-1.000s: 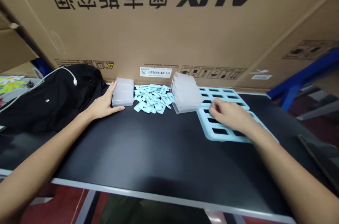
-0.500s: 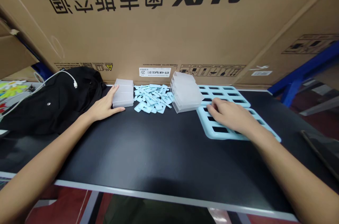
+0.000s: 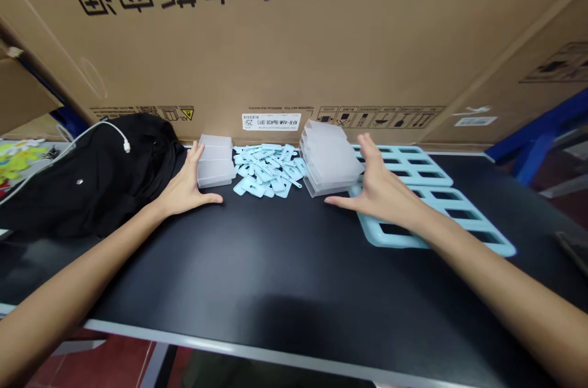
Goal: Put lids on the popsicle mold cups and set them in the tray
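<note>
My left hand [image 3: 186, 187] is open beside the left stack of frosted clear plastic pieces [image 3: 215, 161], its fingers along that stack's left side and its thumb spread in front. Between the two stacks lies a loose pile of small light-blue plastic pieces [image 3: 266, 169] with cut-out slots. My right hand [image 3: 379, 186] is open at the right side of the taller frosted plastic stack [image 3: 331, 155], thumb pointing left near its front corner. Whether either hand touches its stack I cannot tell. Partly under my right hand and forearm are light-blue frames with rectangular openings [image 3: 459, 207].
A large cardboard box [image 3: 285, 57] with upside-down print stands along the back of the black table [image 3: 257, 265]. Black cloth [image 3: 92, 180] with a white cable [image 3: 87, 137] across it lies at the left. Blue metal posts [image 3: 537, 137] rise at the right. A dark flat object sits at the right edge.
My right hand has left the light-blue frames, moved slightly left to the taller stack and spread its fingers. My left hand stays by its stack, its thumb a little wider. The view has shifted slightly.
</note>
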A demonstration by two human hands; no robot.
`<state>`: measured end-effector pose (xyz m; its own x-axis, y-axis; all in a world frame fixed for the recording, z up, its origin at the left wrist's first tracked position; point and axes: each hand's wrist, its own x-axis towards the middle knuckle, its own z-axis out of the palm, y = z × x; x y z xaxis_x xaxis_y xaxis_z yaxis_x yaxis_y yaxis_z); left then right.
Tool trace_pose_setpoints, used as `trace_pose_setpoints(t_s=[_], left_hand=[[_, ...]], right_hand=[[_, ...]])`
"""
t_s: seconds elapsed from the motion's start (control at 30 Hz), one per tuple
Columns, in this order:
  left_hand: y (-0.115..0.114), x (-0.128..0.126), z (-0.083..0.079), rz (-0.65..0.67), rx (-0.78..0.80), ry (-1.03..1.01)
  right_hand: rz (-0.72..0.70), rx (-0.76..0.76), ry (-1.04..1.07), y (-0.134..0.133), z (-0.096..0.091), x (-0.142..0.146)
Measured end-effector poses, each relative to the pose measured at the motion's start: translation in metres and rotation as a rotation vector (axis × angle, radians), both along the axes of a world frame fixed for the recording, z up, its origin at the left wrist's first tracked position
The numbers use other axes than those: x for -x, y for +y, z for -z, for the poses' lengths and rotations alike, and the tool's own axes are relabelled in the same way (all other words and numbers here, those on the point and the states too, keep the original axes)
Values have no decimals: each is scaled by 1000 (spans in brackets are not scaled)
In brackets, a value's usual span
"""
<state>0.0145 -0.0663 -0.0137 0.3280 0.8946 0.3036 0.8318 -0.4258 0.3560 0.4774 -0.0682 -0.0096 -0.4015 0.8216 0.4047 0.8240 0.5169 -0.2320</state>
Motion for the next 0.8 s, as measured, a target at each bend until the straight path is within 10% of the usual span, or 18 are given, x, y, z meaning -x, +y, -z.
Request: trace_pose_setpoints(t_s=[0.43, 0.8], left_hand=[[-12, -81, -5, 156, 3, -15], [-16, -117, -4, 199, -86, 2]], right_hand=[[-36, 15, -56, 7, -1, 41], [-39, 55, -259, 3, -48, 101]])
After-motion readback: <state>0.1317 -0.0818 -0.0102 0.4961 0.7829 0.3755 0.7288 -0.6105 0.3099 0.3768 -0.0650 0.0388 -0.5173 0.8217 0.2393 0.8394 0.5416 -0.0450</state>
